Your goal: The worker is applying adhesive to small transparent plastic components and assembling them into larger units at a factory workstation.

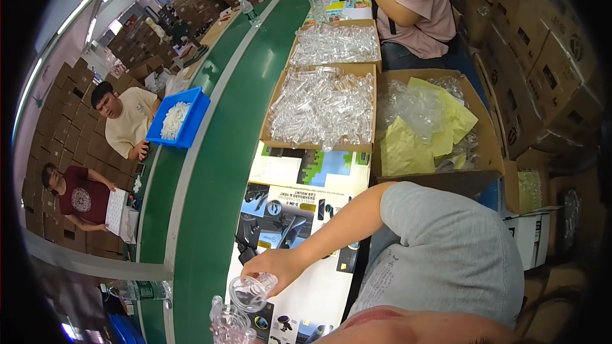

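My right hand [278,270] reaches over the printed boxboard, its fingers closed round a clear plastic piece with a round, cup-like rim [247,294]. Just below, at the lower edge, more clear plastic pieces [229,323] stand close to that rim. Skin of my left hand [212,329] shows only as a sliver beside them; it seems to grip these pieces, most of it being out of the picture. A small black object [245,251] lies by my right wrist. Beneath is a printed sheet [280,216] with pictures of phone mounts.
Two open cartons of clear plastic parts [322,105] stand beyond my arm. A carton with yellow paper [408,146] and plastic bags is at the right. The green belt [213,197] runs along the left; across it are two people and a blue bin [197,118]. A pink-sleeved co-worker sits farther up.
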Demonstrator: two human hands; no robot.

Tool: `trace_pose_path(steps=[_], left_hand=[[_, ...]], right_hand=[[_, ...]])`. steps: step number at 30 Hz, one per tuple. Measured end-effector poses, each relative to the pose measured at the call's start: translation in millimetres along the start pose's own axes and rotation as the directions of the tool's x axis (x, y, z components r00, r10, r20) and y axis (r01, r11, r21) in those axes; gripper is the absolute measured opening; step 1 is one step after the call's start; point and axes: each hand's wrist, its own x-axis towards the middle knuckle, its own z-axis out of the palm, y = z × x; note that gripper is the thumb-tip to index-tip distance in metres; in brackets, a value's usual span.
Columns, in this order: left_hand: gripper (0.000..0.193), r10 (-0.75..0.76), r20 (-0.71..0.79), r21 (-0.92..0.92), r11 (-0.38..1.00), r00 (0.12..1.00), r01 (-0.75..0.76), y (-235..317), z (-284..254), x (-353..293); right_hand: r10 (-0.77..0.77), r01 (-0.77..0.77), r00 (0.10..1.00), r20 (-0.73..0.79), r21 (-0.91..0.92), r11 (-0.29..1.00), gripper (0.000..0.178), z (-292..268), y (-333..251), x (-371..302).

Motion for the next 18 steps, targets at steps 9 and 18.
trace_pose_path(steps=[9, 18], left_hand=[[0.058, 0.287, 0.046, 0.193, 0.937, 0.957, -0.291, -44, 98, 2], [0.047, 0.02, 0.277, 0.136, 0.989, 0.961, -0.06, 25, 64, 62]], right_hand=[[0.264, -0.254, 0.964, 0.008, 0.299, 0.92, 0.064, 10, 9, -1], [0.421, -0.36, 0.907, 0.029, 0.573, 0.737, 0.062, -6, 31, 12]])
